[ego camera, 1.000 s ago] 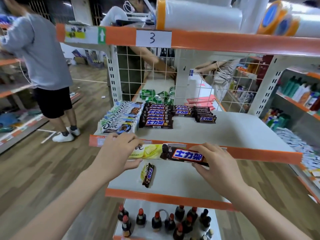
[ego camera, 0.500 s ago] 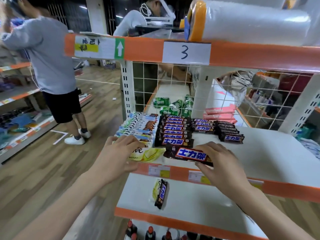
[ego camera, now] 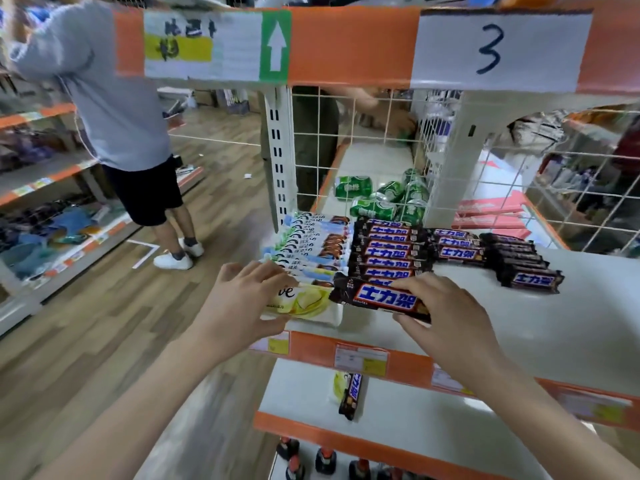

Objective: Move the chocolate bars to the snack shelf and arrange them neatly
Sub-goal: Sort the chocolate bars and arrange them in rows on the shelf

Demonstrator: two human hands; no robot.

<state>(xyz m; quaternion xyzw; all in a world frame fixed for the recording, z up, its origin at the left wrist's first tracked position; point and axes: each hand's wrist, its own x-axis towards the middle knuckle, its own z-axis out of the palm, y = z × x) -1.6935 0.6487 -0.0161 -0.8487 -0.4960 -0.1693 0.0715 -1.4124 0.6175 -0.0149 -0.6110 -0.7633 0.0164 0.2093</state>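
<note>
The left hand (ego camera: 242, 306) holds a yellow chocolate bar (ego camera: 304, 304) at the front of the white shelf (ego camera: 519, 334). Right beside it, the right hand (ego camera: 446, 317) pinches a brown chocolate bar (ego camera: 377, 299). Just behind both hands lie rows of bars (ego camera: 349, 251).

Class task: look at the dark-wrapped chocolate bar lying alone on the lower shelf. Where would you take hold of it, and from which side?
Take the dark-wrapped chocolate bar across its narrow width near the middle, coming down from above. It lies flat on the white lower shelf, long axis running front to back, partly on a yellow wrapper, so only its top and long edges are free. A pinch grip on both long edges suits that; the crimped ends would likely flex.
</note>
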